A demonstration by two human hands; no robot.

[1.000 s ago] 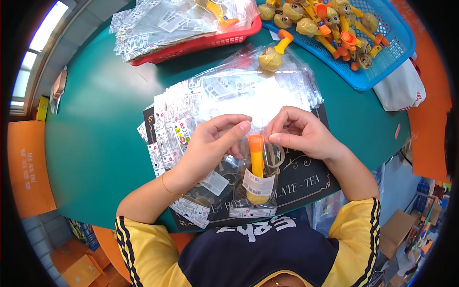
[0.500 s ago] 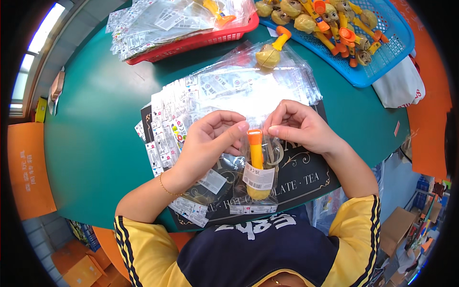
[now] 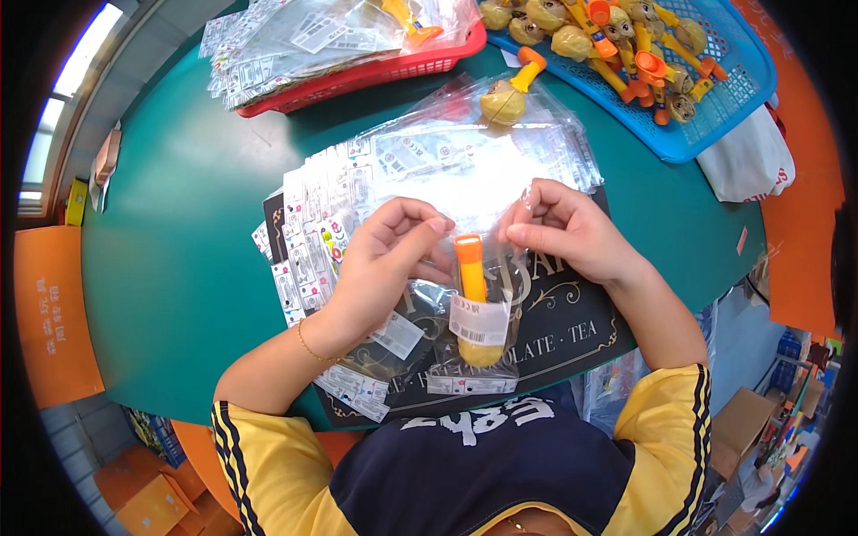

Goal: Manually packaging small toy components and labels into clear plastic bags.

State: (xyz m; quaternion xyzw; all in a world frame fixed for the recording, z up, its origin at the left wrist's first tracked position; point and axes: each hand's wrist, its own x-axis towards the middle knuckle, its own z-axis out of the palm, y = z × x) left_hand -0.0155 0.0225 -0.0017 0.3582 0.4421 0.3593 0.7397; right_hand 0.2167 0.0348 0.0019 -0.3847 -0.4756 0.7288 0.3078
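Observation:
In front of me a clear plastic bag lies on the dark printed mat, holding a toy with a yellow stick and an orange end. The toy's rounded yellow head points toward me, and a white barcode label covers part of it. My left hand pinches the bag's upper edge on the left, thumb against fingers. On the other side my right hand pinches that edge too. The orange end sits between both hands, at the bag's mouth. The thin film at my fingertips is hard to make out.
A stack of flat clear bags lies beyond my hands, with another toy on it. Farther back stand a red basket of bags and a blue basket of toys. A dark mat covers the green table's near part.
The orange end of the toy has shifted slightly up and left. My hands have moved a little farther apart at the bag's mouth, both still pinching. The baskets stay in place.

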